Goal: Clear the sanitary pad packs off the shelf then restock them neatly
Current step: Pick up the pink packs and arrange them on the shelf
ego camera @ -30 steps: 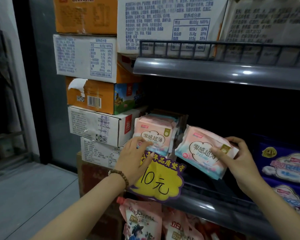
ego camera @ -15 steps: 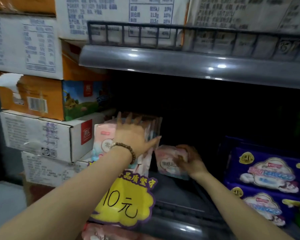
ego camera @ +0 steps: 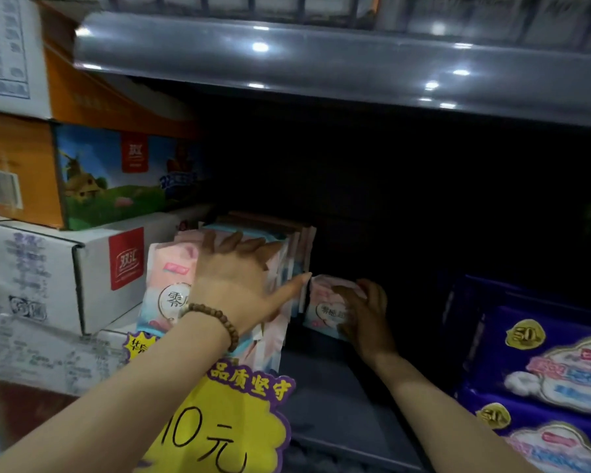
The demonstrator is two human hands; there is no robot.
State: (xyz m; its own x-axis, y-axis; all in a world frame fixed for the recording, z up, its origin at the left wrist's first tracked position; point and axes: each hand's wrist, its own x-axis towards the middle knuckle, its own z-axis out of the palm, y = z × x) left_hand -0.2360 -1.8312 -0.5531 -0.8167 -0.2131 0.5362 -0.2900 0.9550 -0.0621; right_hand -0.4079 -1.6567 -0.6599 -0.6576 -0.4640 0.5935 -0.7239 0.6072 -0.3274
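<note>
The right hand [ego camera: 364, 317] grips a single pink pack [ego camera: 323, 307] standing far back on the dark shelf [ego camera: 321, 390], just beside the upright row of pink packs [ego camera: 169, 271]. The left hand [ego camera: 239, 279] presses flat, fingers straight, against that row. A yellow price sign [ego camera: 226, 425] hangs in front, and purple packs [ego camera: 556, 373] lie to the right.

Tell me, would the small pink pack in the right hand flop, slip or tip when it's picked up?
Probably soft rather than stiff: the pink pack looks like a film pouch. Likely light: the right hand alone grips it. Its smooth wrapper may be slippery, and on edge it could tip without the row of packs the left hand presses.
</note>
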